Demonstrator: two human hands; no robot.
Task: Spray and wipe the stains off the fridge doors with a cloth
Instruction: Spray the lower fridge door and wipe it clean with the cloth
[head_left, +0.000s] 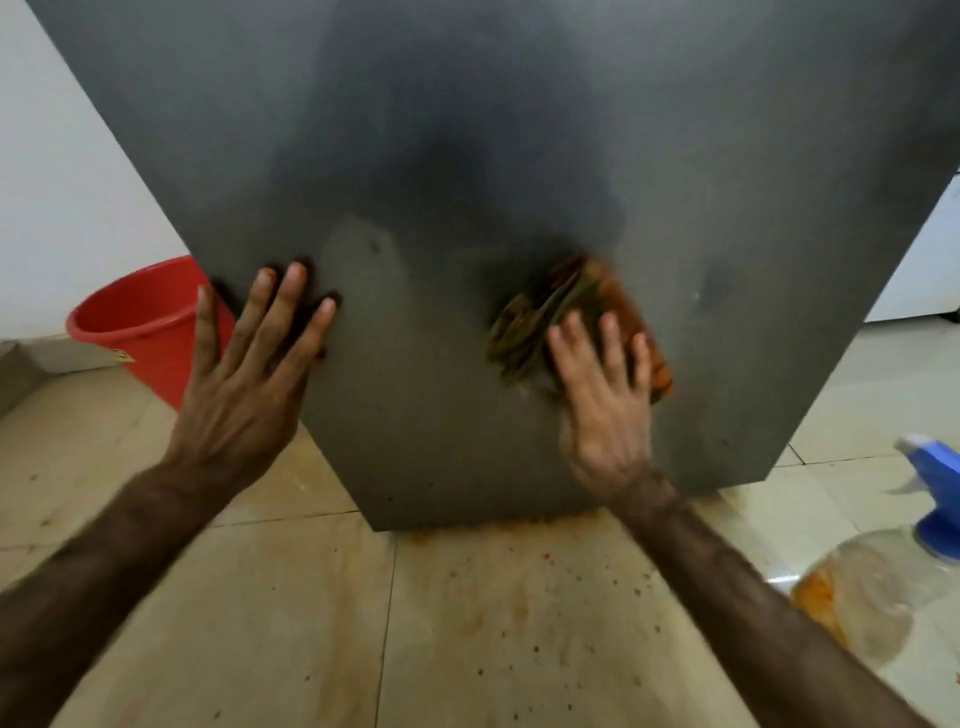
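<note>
A stained cloth (561, 322) is pressed flat against the grey fridge door (467, 156) by the right hand (605, 405), fingers straight. The left hand (249, 384) is spread wide on the door's left edge, gripping nothing.

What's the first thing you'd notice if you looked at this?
The big grey fridge door fills the middle, with the right hand pressing a stained cloth on it and the left hand flat beside. A red bucket stands at left, a blue spray bottle at right.
</note>
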